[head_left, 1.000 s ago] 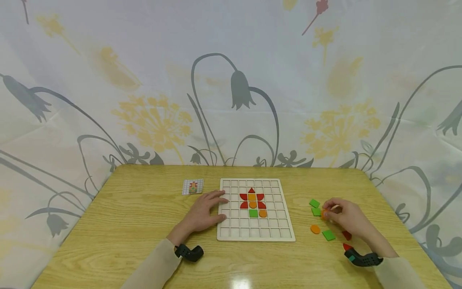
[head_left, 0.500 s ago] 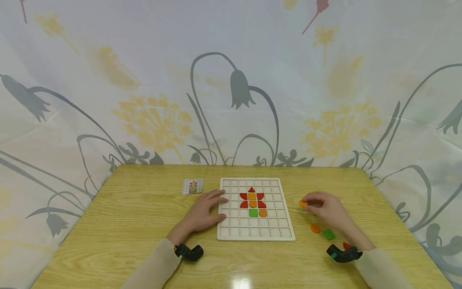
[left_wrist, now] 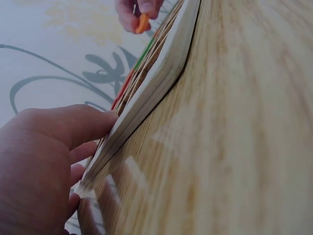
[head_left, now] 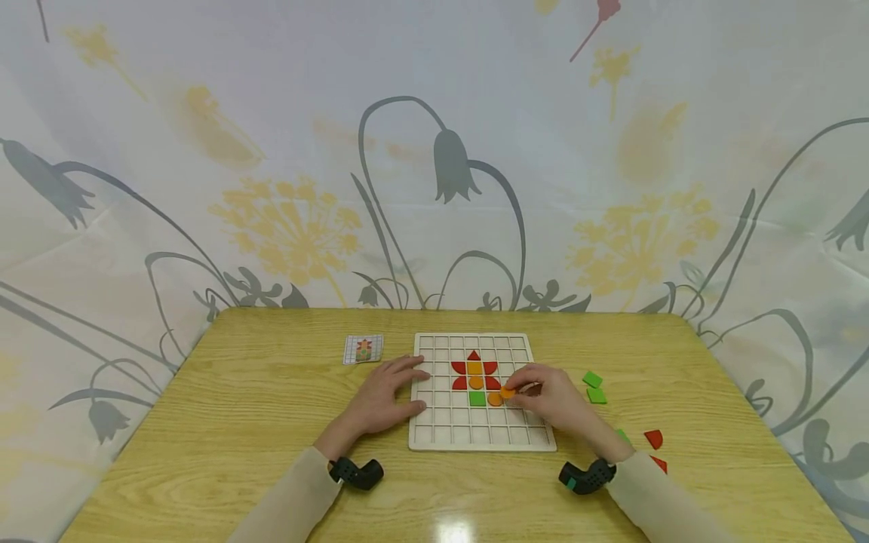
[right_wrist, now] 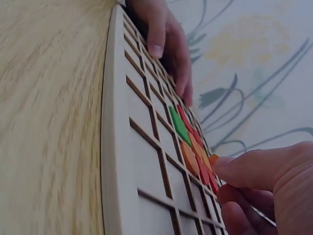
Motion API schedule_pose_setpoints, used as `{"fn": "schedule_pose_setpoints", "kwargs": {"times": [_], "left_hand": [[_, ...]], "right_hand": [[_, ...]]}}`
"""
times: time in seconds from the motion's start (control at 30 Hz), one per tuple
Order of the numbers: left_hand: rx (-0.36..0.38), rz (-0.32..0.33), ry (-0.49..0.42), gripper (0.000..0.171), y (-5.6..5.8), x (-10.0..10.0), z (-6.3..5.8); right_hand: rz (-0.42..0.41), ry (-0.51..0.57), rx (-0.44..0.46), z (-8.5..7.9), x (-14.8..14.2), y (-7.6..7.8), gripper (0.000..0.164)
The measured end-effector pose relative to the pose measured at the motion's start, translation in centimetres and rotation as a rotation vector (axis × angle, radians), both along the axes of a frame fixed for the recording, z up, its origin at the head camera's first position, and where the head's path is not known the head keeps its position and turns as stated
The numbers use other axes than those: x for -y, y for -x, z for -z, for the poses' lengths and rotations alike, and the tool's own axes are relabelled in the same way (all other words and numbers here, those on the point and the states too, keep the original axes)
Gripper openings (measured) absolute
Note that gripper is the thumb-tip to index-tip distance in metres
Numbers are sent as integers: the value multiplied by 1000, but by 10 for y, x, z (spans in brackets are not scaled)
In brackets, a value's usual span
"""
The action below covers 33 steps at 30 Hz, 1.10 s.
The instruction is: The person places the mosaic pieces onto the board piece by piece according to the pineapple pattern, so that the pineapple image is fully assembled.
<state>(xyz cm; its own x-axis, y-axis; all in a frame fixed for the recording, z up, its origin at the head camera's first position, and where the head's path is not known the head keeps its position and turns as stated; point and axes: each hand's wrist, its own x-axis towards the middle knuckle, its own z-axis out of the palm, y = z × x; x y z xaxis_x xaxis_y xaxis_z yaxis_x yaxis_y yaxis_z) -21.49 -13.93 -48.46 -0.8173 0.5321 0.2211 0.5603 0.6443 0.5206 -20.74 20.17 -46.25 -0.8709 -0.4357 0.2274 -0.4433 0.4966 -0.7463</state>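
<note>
Gently, from afar, I should level the orange disc [head_left: 507, 393] pinched in my right hand [head_left: 553, 396] over the grid board [head_left: 442, 416], clear of the laid disc [head_left: 495, 399] just beyond those fingertips, while my left hand [head_left: 385, 400], fingers apart, steadies the edge beneath.

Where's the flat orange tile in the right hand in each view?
Head: flat orange tile right of centre, below mid-height, in the right hand.
Left wrist: tile near the top edge, slightly left of centre.
Right wrist: tile right of centre, mostly hidden by that hand.
Shared landmark: cream gridded board.
</note>
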Motion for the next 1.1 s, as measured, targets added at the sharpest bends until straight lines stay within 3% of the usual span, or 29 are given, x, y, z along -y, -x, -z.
{"fn": "schedule_pose_setpoints", "kwargs": {"times": [0.43, 0.7, 1.1], "left_hand": [[9, 3, -7, 45, 0, -1, 1], [6, -8, 2, 46, 0, 0, 0], [0, -6, -9, 45, 0, 0, 0]], "right_hand": [[-114, 30, -7, 7, 43, 0, 13], [-99, -81, -62, 10, 54, 4, 13], [-60, -145, -49, 7, 63, 0, 11]]}}
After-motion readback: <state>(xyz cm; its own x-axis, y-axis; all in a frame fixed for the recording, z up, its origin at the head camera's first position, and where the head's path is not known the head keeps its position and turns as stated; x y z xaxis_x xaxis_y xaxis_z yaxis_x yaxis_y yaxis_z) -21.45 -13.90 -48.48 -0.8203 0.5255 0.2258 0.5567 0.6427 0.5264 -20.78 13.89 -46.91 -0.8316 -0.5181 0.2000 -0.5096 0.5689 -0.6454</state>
